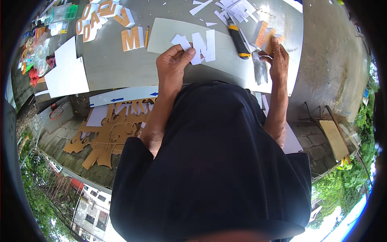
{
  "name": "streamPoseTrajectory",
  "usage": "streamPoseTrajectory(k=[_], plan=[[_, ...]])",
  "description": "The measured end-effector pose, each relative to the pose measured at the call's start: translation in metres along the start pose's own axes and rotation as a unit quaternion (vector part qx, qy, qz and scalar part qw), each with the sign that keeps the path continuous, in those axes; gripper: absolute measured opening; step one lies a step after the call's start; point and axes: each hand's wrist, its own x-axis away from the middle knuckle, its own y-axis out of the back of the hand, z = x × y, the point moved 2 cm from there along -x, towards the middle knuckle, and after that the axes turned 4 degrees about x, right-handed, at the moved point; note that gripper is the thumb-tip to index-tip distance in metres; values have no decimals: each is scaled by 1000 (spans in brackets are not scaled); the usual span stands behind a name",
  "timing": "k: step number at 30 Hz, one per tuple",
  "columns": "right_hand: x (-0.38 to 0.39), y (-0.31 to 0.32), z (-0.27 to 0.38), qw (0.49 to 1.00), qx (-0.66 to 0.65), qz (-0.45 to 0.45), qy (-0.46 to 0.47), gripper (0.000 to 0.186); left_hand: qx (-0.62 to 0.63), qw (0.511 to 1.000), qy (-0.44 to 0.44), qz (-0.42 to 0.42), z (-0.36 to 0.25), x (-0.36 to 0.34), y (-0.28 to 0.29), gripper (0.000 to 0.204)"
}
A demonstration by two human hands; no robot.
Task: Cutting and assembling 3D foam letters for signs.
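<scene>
White cut-out pinched on the left, tan-faced block under the right hand

Clock hours count from the white cut-out (196, 42), twelve pointing away from the wearer. It sits over a pale sheet (167, 27), straight ahead of the wearer's body. The left hand (173, 60) pinches its near-left part between thumb and bent forefinger, probably to leave most of the shape in view; whether all its white strips join is unclear.

At three o'clock the right hand (279, 62) has its fingers on a tan-faced block (262, 34); I cannot tell whether they grip or merely steady it. The black-and-yellow cutter (238, 38) lies between the hands, seemingly parked within easy reach of both. A pencil (147, 37) rests at nine o'clock. White offcuts (240, 10) are heaped between one and two, perhaps pushed aside to free working room.

As for writing, letter-shaped blocks (94, 19) cluster between nine and ten, turned various ways. At eight, a white strip (139, 93) bears blue arrows. I can make out no maker's mark on the cutter.
</scene>
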Motion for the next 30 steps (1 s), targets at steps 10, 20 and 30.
streamPoseTrajectory(k=[10, 20, 30], plan=[[-59, 41, -52, 992, 116, -40, -33, 70, -69, 993, -51, -76, 36, -39, 53, 29], [-2, -42, -23, 928, 286, 29, 235, 26, -41, 973, -125, -187, 31, -58, 100, 27], [62, -173, -37, 759, 471, 175, 414, 49, -157, 956, -121, -215, 62, -69, 88, 35]])
